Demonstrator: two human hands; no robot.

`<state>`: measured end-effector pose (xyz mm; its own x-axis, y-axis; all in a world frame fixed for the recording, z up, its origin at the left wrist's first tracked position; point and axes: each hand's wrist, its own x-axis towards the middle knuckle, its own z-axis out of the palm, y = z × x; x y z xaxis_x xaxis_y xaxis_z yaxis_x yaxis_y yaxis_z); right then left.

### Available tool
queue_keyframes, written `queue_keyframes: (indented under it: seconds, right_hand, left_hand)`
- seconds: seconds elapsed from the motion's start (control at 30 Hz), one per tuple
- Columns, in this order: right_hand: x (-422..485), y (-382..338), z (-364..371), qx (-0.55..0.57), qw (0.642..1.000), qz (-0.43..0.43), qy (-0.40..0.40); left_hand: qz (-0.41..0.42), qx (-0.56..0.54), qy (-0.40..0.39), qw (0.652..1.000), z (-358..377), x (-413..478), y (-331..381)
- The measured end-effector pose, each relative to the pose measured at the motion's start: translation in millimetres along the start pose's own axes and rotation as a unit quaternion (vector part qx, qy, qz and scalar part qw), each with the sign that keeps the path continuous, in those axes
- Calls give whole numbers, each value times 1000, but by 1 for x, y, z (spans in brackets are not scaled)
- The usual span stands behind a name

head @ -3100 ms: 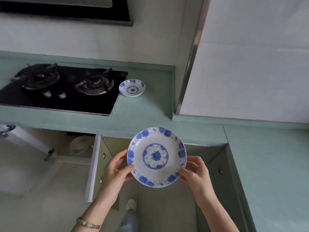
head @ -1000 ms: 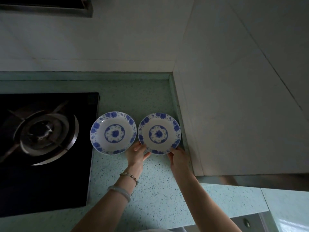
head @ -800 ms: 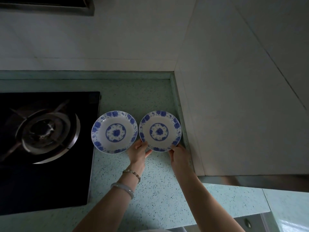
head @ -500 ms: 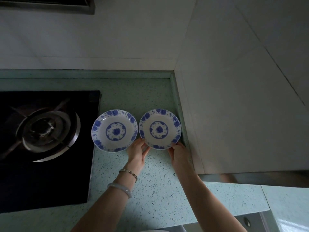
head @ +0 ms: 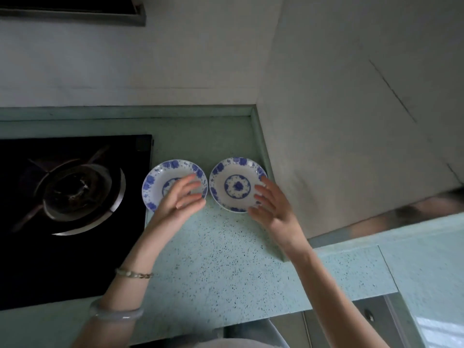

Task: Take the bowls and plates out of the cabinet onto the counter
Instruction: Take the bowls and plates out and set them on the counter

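Two white plates with blue flower patterns lie side by side on the speckled green counter [head: 213, 252]. The left plate [head: 157, 180] sits beside the stove, the right plate [head: 234, 183] near the wall corner. My left hand [head: 179, 200] hovers with fingers spread over the near part of the left plate. My right hand [head: 272, 205] is open too, over the right plate's near right rim. Neither hand holds anything. The cabinet is out of view.
A black gas stove [head: 72, 197] with a round burner fills the left side. A white tiled wall [head: 351, 134] juts out on the right, close to the right plate. A lower cabinet front with a knob [head: 367, 315] shows at bottom right.
Both hands carried the second plate up and set it down right of the first. Half a second ago they still gripped its rim; now they have let go and lifted, fingers apart.
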<state>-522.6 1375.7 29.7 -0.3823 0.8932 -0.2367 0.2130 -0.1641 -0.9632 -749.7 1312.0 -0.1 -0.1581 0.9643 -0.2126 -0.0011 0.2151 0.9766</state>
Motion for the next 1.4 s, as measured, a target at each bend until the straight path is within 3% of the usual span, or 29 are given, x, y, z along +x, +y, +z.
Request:
queue_keyframes:
  seconds: [0.2, 0.43, 0.93, 1.4]
  right_hand:
    - [-31, -38, 3, -68, 990, -126, -3]
    - [-68, -35, -6, -98, 978, -183, -29]
    - [-191, 1, -76, -64, 952, -211, -211]
    - [-261, 7, -15, -44, 895, -246, -370]
  left_hand:
    - [136, 32, 18, 990, 0, -31, 42]
    - [182, 48, 72, 980, 35, -90, 45]
    - [146, 76, 283, 945, 169, -280, 12]
    - [99, 72, 487, 865, 203, -441, -5]
